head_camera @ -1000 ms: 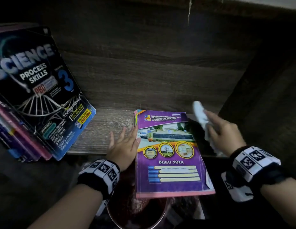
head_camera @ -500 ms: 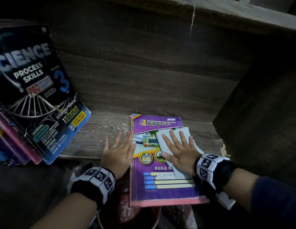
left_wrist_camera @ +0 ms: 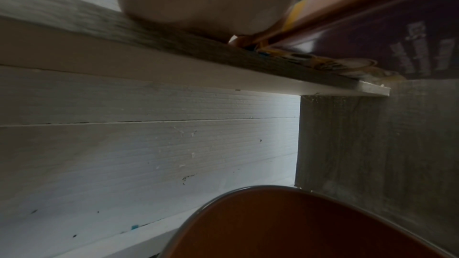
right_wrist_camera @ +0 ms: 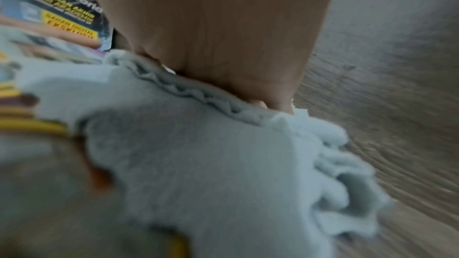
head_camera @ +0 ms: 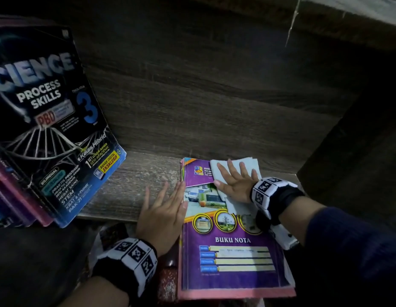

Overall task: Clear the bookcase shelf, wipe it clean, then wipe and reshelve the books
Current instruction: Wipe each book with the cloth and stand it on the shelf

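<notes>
Notebook lies flat, far end on the shelf, near end overhanging. My right hand presses the cloth, fingers spread. Left hand flat against its spine, fingers straight. Risk: a hard stroke toward me could tip it off.

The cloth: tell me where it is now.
In the head view the cloth lies under the flat right hand, on the far end of the purple notebook.

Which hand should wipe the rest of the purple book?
The right hand, most likely. It lies flat on the cloth atop the book. The left hand lies open against the book's side with no cloth.
</notes>
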Demonstrator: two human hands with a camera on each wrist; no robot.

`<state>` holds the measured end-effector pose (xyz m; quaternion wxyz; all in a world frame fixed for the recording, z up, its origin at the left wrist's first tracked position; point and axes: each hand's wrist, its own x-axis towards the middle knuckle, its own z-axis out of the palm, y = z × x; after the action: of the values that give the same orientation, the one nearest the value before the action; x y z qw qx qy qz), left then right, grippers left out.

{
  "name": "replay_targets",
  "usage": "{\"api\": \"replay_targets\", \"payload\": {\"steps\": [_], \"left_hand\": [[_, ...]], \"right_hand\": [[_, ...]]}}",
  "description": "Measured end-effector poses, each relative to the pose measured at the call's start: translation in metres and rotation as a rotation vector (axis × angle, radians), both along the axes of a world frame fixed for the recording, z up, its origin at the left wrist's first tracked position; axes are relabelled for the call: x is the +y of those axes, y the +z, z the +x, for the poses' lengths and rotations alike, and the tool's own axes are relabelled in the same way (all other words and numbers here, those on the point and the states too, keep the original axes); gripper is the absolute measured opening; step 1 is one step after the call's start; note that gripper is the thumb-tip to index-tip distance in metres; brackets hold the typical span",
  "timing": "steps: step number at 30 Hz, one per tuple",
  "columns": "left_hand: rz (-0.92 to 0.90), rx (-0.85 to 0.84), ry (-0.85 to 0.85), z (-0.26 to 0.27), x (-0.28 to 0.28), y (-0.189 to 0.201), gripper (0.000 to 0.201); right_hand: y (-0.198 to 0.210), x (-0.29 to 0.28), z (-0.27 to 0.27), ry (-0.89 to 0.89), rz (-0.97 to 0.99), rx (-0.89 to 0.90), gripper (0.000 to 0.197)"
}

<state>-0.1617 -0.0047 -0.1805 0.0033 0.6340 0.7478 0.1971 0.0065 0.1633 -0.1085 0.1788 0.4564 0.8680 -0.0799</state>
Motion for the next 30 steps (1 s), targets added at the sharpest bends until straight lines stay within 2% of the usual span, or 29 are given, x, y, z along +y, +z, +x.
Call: {"api": "replay_targets", "payload": {"steps": [8,16,20,22,25,30], "left_hand": [[0.018,-0.006,0.012,0.002,0.0,0.0,0.064],[0.013,-0.049,0.049,0.005,0.001,0.001,0.069],[-0.105,-0.033,0.069,0.005,0.002,0.005,0.076],[-0.169,-0.046,0.07,0.005,0.003,0.009,0.072],[-0.229,-0.049,0.056,0.005,0.001,0.015,0.056],[-0.248,-0.058,0.037,0.004,0.0,0.017,0.054]], "right_hand": [[-0.006,-0.031,-0.028,0.041,0.009,0.065,0.066],[-0.003,-0.087,-0.005,0.024,-0.068,0.075,0.056],[-0.002,-0.122,0.008,0.053,-0.108,0.055,0.055],[-0.002,-0.139,0.016,0.075,-0.119,0.047,0.056],[0.0,-0.162,0.031,0.109,-0.132,0.027,0.062],[0.003,-0.178,0.072,0.156,-0.085,-0.029,0.084]]}}
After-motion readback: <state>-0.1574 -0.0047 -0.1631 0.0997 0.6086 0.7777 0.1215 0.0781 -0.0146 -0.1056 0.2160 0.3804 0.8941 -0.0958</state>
